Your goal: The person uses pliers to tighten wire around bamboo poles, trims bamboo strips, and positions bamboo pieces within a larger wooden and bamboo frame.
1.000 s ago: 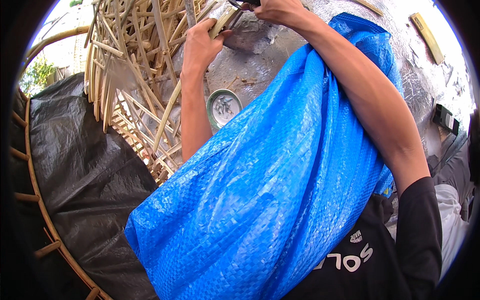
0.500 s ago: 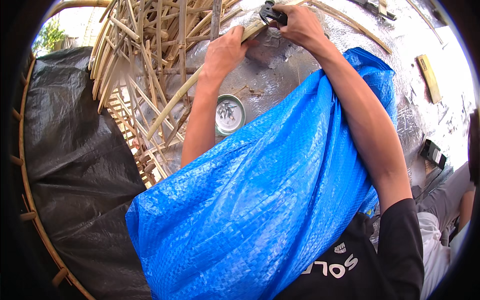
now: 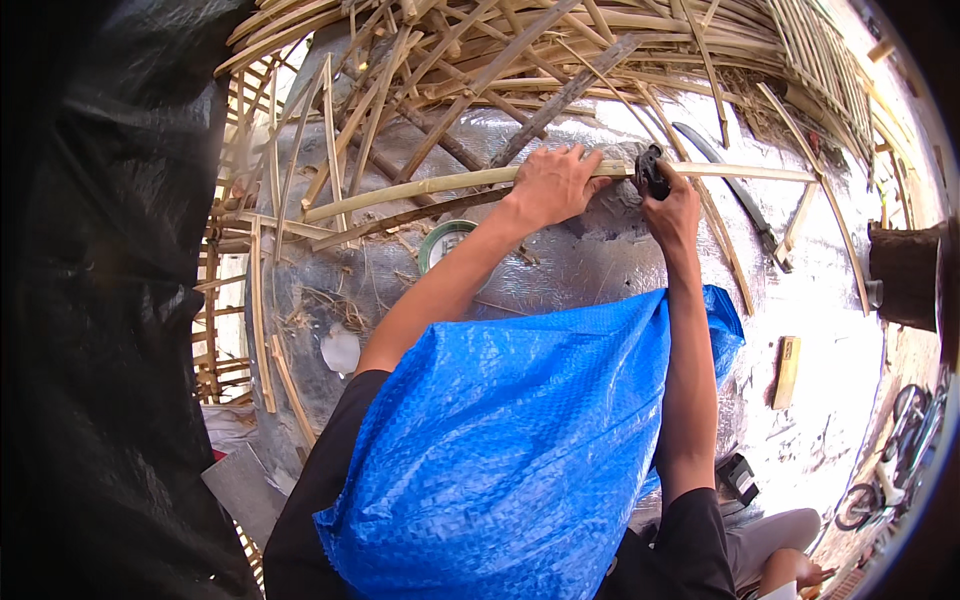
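My left hand (image 3: 553, 184) grips a long pale bamboo strip (image 3: 420, 187) that runs across the silver mat (image 3: 600, 270). Just to its right, my right hand (image 3: 672, 205) is closed around a small black-handled tool (image 3: 650, 172) pressed against the same strip. A blue woven tarp (image 3: 520, 440) covers my lap below both forearms. A round green-rimmed tin (image 3: 443, 243) lies on the mat under my left forearm, partly hidden by it.
A woven bamboo frame (image 3: 420, 70) rises at the top and left. Black plastic sheeting (image 3: 110, 330) fills the left side. A curved blade (image 3: 730, 195), a small wooden block (image 3: 787, 372), a black device (image 3: 740, 478) and a dark stump (image 3: 905, 275) lie to the right.
The view has swung so both hands now sit lower, near the middle. My left hand has slid along the bamboo strip and my right hand with the tool stays beside it.
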`<state>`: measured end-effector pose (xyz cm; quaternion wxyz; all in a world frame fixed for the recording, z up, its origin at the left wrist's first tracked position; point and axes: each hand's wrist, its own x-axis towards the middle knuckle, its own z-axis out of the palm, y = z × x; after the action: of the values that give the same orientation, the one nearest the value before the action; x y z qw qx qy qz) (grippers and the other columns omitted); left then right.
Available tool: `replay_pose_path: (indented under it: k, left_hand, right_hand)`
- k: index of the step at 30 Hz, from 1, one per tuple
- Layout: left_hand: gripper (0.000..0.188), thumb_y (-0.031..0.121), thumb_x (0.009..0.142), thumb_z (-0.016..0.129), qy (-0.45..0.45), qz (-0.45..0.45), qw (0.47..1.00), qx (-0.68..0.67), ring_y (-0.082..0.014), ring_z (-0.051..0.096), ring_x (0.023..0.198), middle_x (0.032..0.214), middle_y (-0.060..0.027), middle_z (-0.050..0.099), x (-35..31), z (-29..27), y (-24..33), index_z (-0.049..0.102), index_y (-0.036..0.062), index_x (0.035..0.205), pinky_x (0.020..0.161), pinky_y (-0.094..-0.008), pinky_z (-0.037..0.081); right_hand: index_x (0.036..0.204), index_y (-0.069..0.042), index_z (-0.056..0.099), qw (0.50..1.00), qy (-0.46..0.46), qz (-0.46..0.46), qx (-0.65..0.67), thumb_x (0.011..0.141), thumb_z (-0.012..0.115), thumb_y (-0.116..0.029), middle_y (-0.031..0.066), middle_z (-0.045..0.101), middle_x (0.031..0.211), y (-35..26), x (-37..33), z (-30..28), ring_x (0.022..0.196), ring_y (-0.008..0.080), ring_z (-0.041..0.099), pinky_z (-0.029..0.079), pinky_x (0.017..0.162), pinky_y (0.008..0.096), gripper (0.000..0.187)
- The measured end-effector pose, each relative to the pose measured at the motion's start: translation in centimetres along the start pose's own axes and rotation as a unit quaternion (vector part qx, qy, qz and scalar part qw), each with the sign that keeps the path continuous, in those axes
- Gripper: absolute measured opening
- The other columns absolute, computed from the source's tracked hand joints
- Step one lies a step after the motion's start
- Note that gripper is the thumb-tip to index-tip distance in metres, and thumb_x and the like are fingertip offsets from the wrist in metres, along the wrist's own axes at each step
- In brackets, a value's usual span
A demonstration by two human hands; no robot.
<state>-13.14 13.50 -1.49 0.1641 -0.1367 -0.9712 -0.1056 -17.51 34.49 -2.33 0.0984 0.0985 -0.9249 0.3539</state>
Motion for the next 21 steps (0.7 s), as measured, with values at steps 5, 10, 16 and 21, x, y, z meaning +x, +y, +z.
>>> replay_pose_path:
  k: [5,10,16,21]
  left_hand:
    - [0.044,0.045,0.098,0.059,0.017,-0.023,0.998,-0.064,-0.0355,0.070,0.097,0.102,-0.0176,0.068,-0.3,0.0,0.1,0.060,0.0030,0.111,0.078,-0.0479,0.056]
    - [0.056,0.056,0.088,0.068,0.097,-0.020,0.995,-0.033,-0.0295,0.066,0.101,0.099,-0.0106,0.068,-0.8,0.1,-0.1,0.063,0.0035,0.106,0.084,-0.0422,0.049]
    - [0.061,0.055,0.077,0.078,0.054,0.015,0.998,-0.011,-0.0263,0.067,0.101,0.103,-0.0104,0.068,-3.1,-1.9,-1.3,0.064,0.0060,0.110,0.083,-0.0391,0.047]
    - [0.067,0.053,0.077,0.079,0.055,0.042,0.996,-0.051,-0.0275,0.067,0.106,0.106,-0.0106,0.069,-3.7,-1.5,-2.5,0.062,0.0044,0.120,0.087,-0.0415,0.049]
  right_hand:
    - [0.120,-0.007,0.072,0.999,0.020,-0.036,0.013,0.084,0.076,-0.021,0.0232,0.074,0.097,0.1,0.2,0.0,0.091,0.0378,0.073,0.055,0.081,0.0442,0.040]
    - [0.123,-0.005,0.071,1.000,0.015,-0.026,-0.002,0.080,0.076,-0.018,0.0237,0.074,0.100,0.9,-0.1,0.2,0.094,0.0383,0.073,0.055,0.083,0.0448,0.045]
    - [0.123,-0.005,0.071,1.000,-0.001,-0.002,0.009,0.080,0.075,-0.019,0.0221,0.074,0.103,1.4,-0.1,0.4,0.095,0.0365,0.073,0.055,0.084,0.0435,0.046]
    - [0.119,-0.009,0.074,0.999,0.011,-0.018,-0.025,0.080,0.075,-0.020,0.0220,0.074,0.096,0.7,0.0,0.6,0.091,0.0367,0.073,0.055,0.082,0.0434,0.041]
